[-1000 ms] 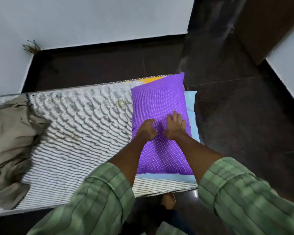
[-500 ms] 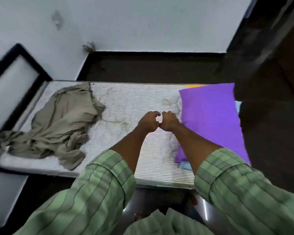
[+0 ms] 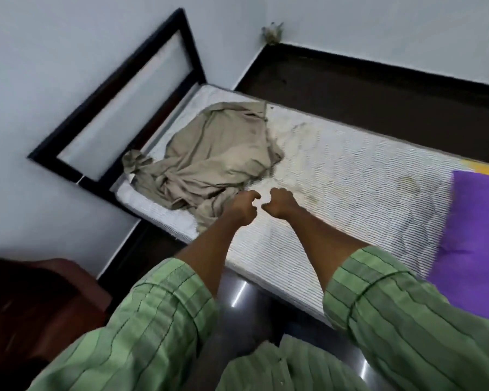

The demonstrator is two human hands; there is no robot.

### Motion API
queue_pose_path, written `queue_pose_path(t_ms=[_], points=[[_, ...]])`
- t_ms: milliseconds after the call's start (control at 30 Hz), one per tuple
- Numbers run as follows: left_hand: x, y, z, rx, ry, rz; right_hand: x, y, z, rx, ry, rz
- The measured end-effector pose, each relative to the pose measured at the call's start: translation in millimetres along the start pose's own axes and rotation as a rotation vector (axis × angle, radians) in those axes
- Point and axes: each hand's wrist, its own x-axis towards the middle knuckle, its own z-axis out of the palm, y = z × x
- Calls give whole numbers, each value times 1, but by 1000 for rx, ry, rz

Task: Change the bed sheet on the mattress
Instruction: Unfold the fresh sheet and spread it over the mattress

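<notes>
A bare white striped mattress [image 3: 350, 193] with stains lies on a low bed. A crumpled beige sheet [image 3: 209, 159] sits in a heap at its left end, near the dark headboard [image 3: 119, 103]. A purple pillow [image 3: 477, 235] lies at the right end. My left hand [image 3: 243, 207] hovers above the mattress right beside the sheet's near edge, fingers loosely curled, holding nothing. My right hand [image 3: 280, 204] hangs close next to it, fingers curled, also without anything in it.
White walls meet behind the bed, with a dark floor [image 3: 378, 88] beyond the mattress. A dark red-brown piece of furniture [image 3: 34, 300] stands at the lower left. A yellow cloth edge [image 3: 480, 167] shows behind the pillow.
My hands left the purple pillow and moved left along the mattress toward the beige sheet. The view swung left, bringing the headboard into sight.
</notes>
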Motion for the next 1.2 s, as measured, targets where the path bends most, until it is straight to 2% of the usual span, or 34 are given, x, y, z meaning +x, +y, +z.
queue_pose_path(t_ms=[267, 400, 567, 700, 800, 900, 967, 1033, 1100, 1200], points=[[10, -172, -63, -133, 22, -313, 56, -146, 74, -65, -168, -271], [24, -251, -75, -157, 66, -370, 99, -193, 120, 24, -209, -184], [46, -344, -92, -163, -4, -464, 146, -240, 174, 57, -189, -52], [72, -404, -97, -187, -82, -401, 181, -267, 224, 50, -260, -45], [92, -448, -70, -210, -76, -219, 205, -274, 255, 4, -382, -68], [118, -477, -37, -69, -177, -77, 230, -259, 284, 3, -272, -20], [133, -490, -15, 92, -202, -7, 244, -244, 303, -119, -252, -16], [142, -500, 3, 217, -144, 45, 257, -238, 320, -275, -221, -32], [153, -505, 20, 303, -18, 71, 276, -232, 337, -418, -91, -42], [168, -493, 24, 365, 138, 126, 295, -224, 340, -592, 20, -175]])
